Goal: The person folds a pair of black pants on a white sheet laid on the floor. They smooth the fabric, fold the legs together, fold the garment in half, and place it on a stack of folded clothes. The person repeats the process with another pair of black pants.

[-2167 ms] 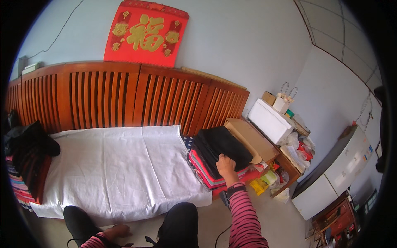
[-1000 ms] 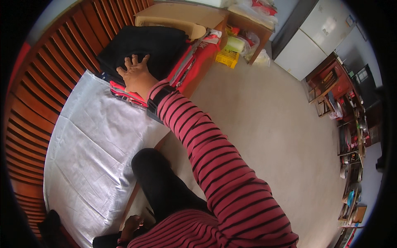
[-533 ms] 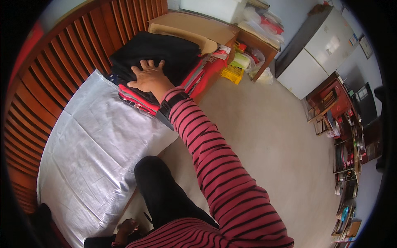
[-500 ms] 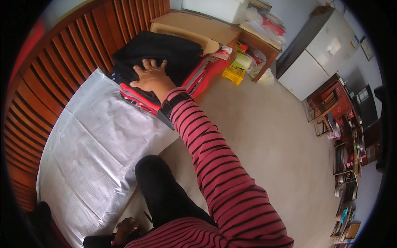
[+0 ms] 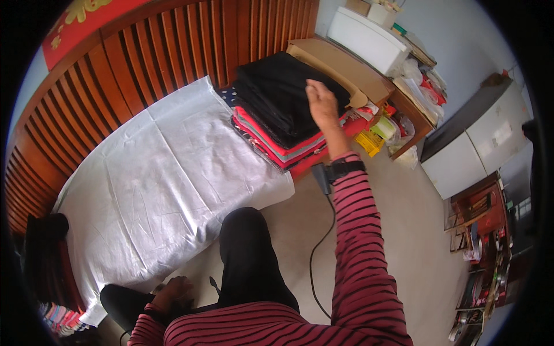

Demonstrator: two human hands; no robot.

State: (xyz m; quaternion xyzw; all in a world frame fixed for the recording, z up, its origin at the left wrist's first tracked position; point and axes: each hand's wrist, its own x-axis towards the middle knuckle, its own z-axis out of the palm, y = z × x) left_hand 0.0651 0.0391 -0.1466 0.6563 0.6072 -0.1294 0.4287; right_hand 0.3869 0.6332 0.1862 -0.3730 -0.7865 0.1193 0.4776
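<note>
Since the earlier frame our right hand point(image 5: 322, 104) has lifted off the black cloth point(image 5: 283, 95), fingers loosely open, upper centre atop the folded stack point(image 5: 277, 138); left hand point(image 5: 173, 289) curled at lower left.

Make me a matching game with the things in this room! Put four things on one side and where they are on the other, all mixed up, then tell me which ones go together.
Things:
1. right hand
2. left hand
3. black garment
4. silver sheet

Places:
A. spread flat over the bed, beside the clothes stack
B. low down by the person's knee
C. top of the stack of folded clothes
D. stretched out at the edge of the stack's top layer

Pairs: 1-D, 2-B, 3-C, 4-A
</note>
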